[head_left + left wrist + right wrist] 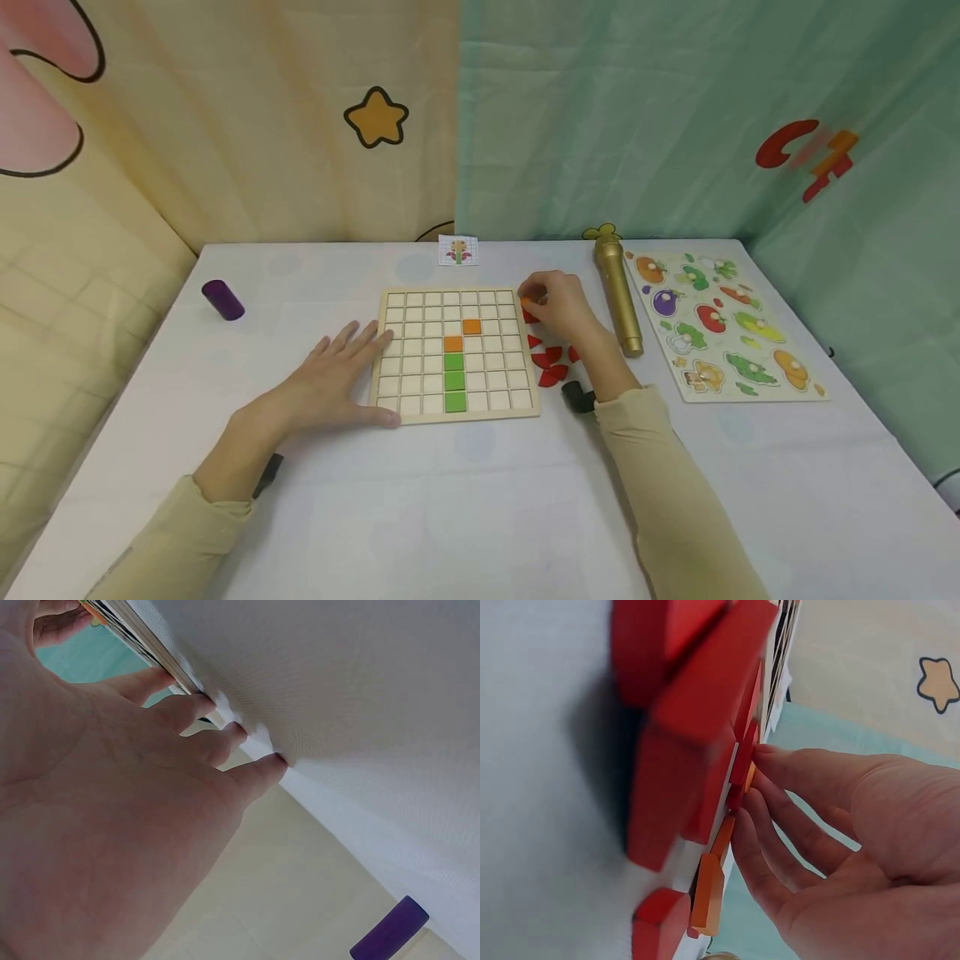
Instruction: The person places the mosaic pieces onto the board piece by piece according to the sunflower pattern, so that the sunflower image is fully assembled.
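A wooden grid board [455, 418] lies flat on the table, with three green squares [454, 381] stacked in one column and two orange squares [453, 343] above them, the upper one a column to the right. My left hand [330, 383] is spread at the board's left side, thumb and index finger on its frame; its other fingertips rest on the cloth in the left wrist view. At the board's upper right corner, my right hand [558, 304] pinches an orange block [751, 777] between thumb and fingers. Red pieces [553, 373] lie loose below that hand, partly hidden by it.
Behind the board stands a small pattern card [458, 251]. A gold microphone-shaped tube [619, 296] and a vegetable puzzle board [750, 394] lie to the right. On the far left is a purple cylinder [223, 300]. Curtains [600, 125] hang behind the table.
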A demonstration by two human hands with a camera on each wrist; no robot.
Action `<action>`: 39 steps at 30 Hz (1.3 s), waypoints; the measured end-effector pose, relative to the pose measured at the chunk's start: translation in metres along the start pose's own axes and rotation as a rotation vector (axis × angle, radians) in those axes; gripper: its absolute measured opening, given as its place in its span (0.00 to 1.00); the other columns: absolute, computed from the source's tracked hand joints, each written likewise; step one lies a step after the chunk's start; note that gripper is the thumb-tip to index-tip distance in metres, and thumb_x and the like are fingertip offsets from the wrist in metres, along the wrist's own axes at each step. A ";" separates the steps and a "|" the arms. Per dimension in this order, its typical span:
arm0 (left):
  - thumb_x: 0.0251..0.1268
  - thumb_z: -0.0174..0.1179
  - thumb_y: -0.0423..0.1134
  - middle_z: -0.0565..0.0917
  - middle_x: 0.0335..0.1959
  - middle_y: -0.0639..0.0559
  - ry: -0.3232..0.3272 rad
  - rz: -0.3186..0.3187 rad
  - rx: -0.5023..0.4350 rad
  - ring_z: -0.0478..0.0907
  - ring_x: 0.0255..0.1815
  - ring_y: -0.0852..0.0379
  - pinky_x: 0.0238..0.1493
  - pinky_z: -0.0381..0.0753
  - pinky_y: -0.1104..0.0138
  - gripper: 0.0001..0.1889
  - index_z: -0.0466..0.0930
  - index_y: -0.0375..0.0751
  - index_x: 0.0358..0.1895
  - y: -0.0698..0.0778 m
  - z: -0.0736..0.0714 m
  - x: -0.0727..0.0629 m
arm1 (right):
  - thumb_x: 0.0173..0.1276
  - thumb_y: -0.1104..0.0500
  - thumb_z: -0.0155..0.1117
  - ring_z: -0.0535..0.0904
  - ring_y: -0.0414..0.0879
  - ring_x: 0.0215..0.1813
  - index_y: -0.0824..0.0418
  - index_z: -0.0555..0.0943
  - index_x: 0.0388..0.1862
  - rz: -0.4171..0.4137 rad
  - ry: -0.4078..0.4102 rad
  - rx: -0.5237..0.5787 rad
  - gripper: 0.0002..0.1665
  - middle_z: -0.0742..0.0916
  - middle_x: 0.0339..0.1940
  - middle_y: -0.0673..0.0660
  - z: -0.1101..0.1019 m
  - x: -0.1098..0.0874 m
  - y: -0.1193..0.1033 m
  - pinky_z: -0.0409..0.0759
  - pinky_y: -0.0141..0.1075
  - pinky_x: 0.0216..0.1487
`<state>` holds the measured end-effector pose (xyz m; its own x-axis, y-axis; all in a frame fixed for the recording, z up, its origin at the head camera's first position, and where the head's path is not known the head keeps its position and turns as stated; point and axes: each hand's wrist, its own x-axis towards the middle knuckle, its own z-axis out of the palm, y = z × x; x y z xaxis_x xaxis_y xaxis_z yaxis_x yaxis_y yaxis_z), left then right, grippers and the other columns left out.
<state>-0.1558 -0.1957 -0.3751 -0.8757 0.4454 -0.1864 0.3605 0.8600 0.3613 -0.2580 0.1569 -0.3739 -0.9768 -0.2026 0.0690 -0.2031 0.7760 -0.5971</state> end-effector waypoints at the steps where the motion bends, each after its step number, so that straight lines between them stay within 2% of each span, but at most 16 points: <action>1: 0.51 0.71 0.75 0.48 0.87 0.35 0.001 0.001 0.001 0.40 0.87 0.30 0.82 0.40 0.30 0.66 0.51 0.41 0.86 0.000 0.000 0.000 | 0.75 0.65 0.68 0.86 0.56 0.54 0.66 0.87 0.51 -0.003 0.004 0.003 0.09 0.91 0.50 0.63 0.000 0.000 0.000 0.86 0.48 0.60; 10: 0.51 0.72 0.74 0.49 0.87 0.34 0.002 0.005 0.007 0.40 0.87 0.29 0.82 0.41 0.30 0.66 0.52 0.40 0.86 0.001 -0.001 0.000 | 0.71 0.68 0.71 0.86 0.55 0.47 0.65 0.88 0.47 -0.024 0.062 0.039 0.07 0.90 0.42 0.62 -0.004 -0.003 -0.001 0.87 0.45 0.50; 15: 0.51 0.72 0.75 0.49 0.87 0.35 0.002 0.006 0.007 0.40 0.87 0.29 0.82 0.41 0.30 0.66 0.52 0.41 0.86 0.000 -0.002 0.000 | 0.70 0.68 0.72 0.87 0.53 0.46 0.65 0.89 0.47 -0.059 0.080 0.100 0.08 0.91 0.41 0.61 -0.007 -0.004 -0.008 0.84 0.42 0.45; 21: 0.51 0.71 0.75 0.48 0.87 0.36 0.000 0.002 0.005 0.40 0.87 0.30 0.82 0.41 0.31 0.66 0.51 0.42 0.86 -0.001 -0.001 -0.001 | 0.71 0.66 0.72 0.88 0.52 0.48 0.64 0.89 0.49 -0.109 0.011 0.200 0.09 0.91 0.42 0.59 -0.002 -0.005 -0.028 0.84 0.44 0.53; 25: 0.52 0.71 0.75 0.48 0.88 0.36 -0.003 -0.001 -0.001 0.39 0.88 0.31 0.82 0.40 0.31 0.66 0.50 0.43 0.86 -0.001 0.000 0.000 | 0.71 0.67 0.71 0.87 0.50 0.47 0.63 0.89 0.48 -0.135 -0.046 0.196 0.09 0.91 0.41 0.57 0.007 -0.002 -0.044 0.84 0.46 0.58; 33: 0.52 0.71 0.75 0.47 0.88 0.37 0.000 -0.008 -0.012 0.38 0.88 0.32 0.83 0.39 0.32 0.66 0.50 0.43 0.86 -0.002 0.002 0.001 | 0.71 0.68 0.70 0.86 0.49 0.46 0.65 0.89 0.47 -0.204 -0.140 0.194 0.08 0.91 0.41 0.56 0.025 0.009 -0.072 0.84 0.41 0.54; 39: 0.52 0.71 0.75 0.48 0.88 0.37 0.000 -0.009 -0.012 0.39 0.88 0.31 0.83 0.40 0.32 0.65 0.51 0.43 0.86 -0.002 0.001 -0.001 | 0.71 0.69 0.70 0.85 0.48 0.44 0.64 0.89 0.46 -0.170 -0.204 0.192 0.07 0.91 0.41 0.55 0.037 0.012 -0.080 0.83 0.38 0.53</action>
<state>-0.1556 -0.1978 -0.3770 -0.8789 0.4375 -0.1901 0.3484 0.8610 0.3707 -0.2505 0.0704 -0.3547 -0.8925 -0.4500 0.0311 -0.3269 0.5977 -0.7320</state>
